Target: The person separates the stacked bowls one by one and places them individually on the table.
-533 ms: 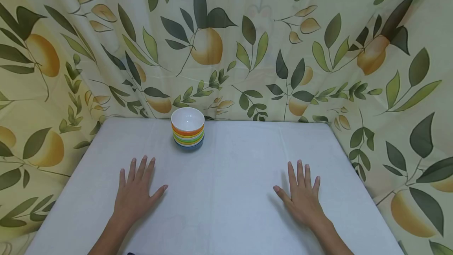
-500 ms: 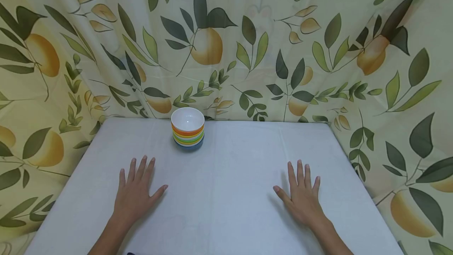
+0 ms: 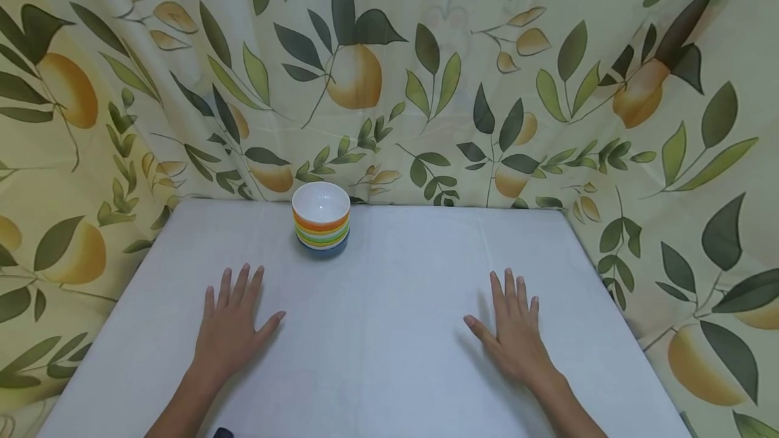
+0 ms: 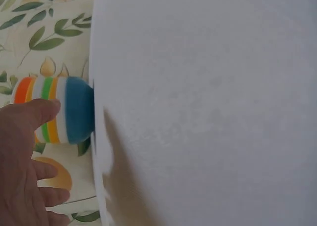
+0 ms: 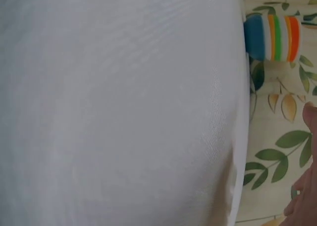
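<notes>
A stack of several nested bowls (image 3: 322, 215) stands near the back edge of the table, left of the middle. The top one is white inside; coloured bands of orange, yellow, green and white run down to a blue bowl at the bottom. My left hand (image 3: 230, 331) is spread with straight fingers, palm down, in front of the stack and to its left. On the other side, my right hand (image 3: 514, 340) also has its fingers straight and its thumb out. Neither hand touches the bowls or holds anything. Both wrist views show the stack (image 4: 79, 109) sideways.
The table (image 3: 371, 343) is covered with a white cloth. Behind it and at both sides hangs a curtain (image 3: 438, 86) printed with fruit and leaves. A small dark object (image 3: 223, 432) peeks in at the bottom edge of the head view.
My right hand has shifted slightly forward and left, its fingers a little closer together. The whole head view has moved a little. The bowls stay on the same spot.
</notes>
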A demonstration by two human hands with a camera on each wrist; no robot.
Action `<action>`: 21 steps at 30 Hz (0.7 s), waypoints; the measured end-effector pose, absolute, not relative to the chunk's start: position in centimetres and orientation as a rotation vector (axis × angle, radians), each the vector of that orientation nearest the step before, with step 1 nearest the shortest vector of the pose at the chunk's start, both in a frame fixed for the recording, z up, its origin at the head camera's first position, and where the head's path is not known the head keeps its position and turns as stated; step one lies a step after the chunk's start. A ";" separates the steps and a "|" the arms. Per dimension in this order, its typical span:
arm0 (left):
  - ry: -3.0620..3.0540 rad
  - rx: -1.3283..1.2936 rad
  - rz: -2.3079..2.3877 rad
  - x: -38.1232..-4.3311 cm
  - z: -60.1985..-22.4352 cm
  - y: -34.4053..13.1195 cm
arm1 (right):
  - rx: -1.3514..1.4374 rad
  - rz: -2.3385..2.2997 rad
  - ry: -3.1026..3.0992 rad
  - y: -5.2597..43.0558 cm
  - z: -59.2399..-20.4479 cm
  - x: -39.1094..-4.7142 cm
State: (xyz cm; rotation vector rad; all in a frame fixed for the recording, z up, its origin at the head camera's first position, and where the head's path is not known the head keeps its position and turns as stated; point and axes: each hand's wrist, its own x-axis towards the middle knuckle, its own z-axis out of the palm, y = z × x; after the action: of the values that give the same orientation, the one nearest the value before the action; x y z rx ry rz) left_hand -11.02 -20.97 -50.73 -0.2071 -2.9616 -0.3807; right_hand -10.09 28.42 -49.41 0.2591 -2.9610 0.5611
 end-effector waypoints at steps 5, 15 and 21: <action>-2.987 -0.222 -0.456 -11.8 -50.6 -20.8 | 0.271 0.618 -2.913 28.1 -49.1 -10.7; -2.996 -0.189 -0.675 -13.4 -50.1 -19.7 | 0.257 0.771 -2.905 27.0 -48.7 -11.9; -2.994 -0.098 -0.944 -15.5 -49.5 -19.3 | 0.315 0.847 -2.882 24.9 -48.0 -13.4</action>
State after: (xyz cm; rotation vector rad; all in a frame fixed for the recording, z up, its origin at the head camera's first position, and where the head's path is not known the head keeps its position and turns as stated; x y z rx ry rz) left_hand -15.46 -19.25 -49.53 -0.0977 -2.9938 -0.9440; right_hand -13.44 24.93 -47.99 0.3152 -2.8819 0.8469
